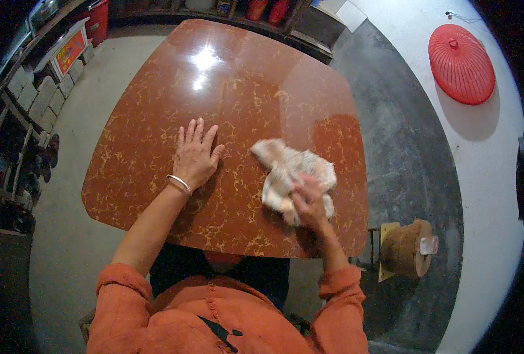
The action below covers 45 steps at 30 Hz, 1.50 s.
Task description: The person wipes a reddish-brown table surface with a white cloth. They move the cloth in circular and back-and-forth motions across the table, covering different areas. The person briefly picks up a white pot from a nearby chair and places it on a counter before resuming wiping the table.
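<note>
Before me is a glossy reddish-brown table [155,118] with a yellow marbled pattern and rounded corners. My left hand [196,153] lies flat on its top, left of the middle, fingers stretched forward and thumb apart. A light-coloured bracelet [179,183] circles that wrist. On the right part of the table my right hand [310,200] presses on a crumpled whitish cloth [294,165] with pale brownish patches. The fingers are bent into the cloth and somewhat blurred. Part of the cloth spreads out ahead of the hand and to its left.
A round wooden bucket-like object [406,248] stands right of the table's near corner. A red ribbed cover [461,64] hangs on the white wall at the right. Along the left are shelves with grey blocks [38,97] and a red bucket [98,22]. A low shelf runs behind the table.
</note>
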### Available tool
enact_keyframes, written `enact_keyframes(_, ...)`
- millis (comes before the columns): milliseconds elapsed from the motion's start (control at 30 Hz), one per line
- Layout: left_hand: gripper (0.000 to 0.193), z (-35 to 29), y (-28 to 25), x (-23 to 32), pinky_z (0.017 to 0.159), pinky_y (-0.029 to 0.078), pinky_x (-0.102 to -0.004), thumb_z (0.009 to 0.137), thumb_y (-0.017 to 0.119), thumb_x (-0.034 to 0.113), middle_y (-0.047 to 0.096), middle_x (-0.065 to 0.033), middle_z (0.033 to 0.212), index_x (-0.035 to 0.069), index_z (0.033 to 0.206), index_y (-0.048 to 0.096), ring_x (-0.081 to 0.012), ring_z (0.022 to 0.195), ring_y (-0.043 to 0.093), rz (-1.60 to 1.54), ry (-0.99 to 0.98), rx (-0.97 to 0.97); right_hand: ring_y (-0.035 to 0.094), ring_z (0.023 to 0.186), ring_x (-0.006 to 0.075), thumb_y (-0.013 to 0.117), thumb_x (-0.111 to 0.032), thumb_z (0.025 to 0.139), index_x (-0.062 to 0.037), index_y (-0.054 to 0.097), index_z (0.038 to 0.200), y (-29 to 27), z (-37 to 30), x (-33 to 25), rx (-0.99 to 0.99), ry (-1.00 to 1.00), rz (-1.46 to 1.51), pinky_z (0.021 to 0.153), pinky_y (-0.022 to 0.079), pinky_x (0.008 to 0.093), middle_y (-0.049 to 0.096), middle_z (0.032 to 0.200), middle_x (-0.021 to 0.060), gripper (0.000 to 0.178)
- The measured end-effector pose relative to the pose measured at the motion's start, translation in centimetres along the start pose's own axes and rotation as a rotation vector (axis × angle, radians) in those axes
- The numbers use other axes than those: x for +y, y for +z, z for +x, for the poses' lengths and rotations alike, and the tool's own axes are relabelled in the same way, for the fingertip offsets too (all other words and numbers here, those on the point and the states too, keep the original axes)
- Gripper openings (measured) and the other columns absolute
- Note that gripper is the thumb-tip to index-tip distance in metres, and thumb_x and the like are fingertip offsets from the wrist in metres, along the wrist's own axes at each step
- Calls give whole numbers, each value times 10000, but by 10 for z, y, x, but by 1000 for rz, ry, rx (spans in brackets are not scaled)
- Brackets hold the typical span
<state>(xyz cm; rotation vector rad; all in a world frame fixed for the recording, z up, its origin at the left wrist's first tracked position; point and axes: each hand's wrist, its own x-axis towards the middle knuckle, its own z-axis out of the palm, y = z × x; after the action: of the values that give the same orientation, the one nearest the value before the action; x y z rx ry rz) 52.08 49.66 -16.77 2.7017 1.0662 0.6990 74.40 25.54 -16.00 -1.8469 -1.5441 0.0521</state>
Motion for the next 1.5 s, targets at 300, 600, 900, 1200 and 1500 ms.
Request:
enact_keyframes(300, 515, 0, 9, 16, 1115, 176, -506, 953, 413, 427, 360, -205, 1426, 106, 1356, 414, -354, 1345, 299, -65, 15, 61, 501, 1127, 328, 591, -360, 812, -107, 637, 1116, 65, 87, 22, 219, 81, -371, 1027, 309, 472, 560, 1199, 165, 398)
enact_keyframes(600, 586, 4, 8, 13, 1094, 189, -539, 933, 409, 492, 369, -209, 1415, 91, 1361, 412, -365, 1321, 333, -188, 3, 73, 552, 1059, 196, 510, -212, 948, -18, 568, 1176, -2, 81, 43, 494, 390, 829, 939, 428, 308, 590, 1154, 102, 305)
enact_keyframes(900, 582, 23, 3, 68, 993, 301, -560, 836, 582, 503, 460, -146, 1334, 180, 1309, 481, -348, 1222, 434, -76, 346, 111, 551, 1044, 178, 524, -230, 948, -4, 589, 1150, 3, 66, 94, 548, 263, 544, 931, 425, 302, 580, 1139, 103, 310)
enact_keyframes(1200, 409, 3, 2, 80, 952, 370, -468, 766, 638, 342, 533, -131, 1156, 137, 1116, 592, -336, 1070, 509, -44, 274, -89, 580, 992, 143, 502, -189, 955, 13, 593, 1158, -6, 49, 104, 551, 359, 817, 884, 464, 268, 622, 1079, 83, 300)
enact_keyframes(1500, 329, 13, -24, -72, 857, 410, -462, 807, 554, 320, 569, -152, 1030, 53, 995, 594, -342, 975, 530, 301, -134, 88, 578, 918, 180, 540, -190, 913, -2, 640, 1044, -1, 66, 106, 580, 284, 522, 815, 464, 305, 624, 996, 104, 250)
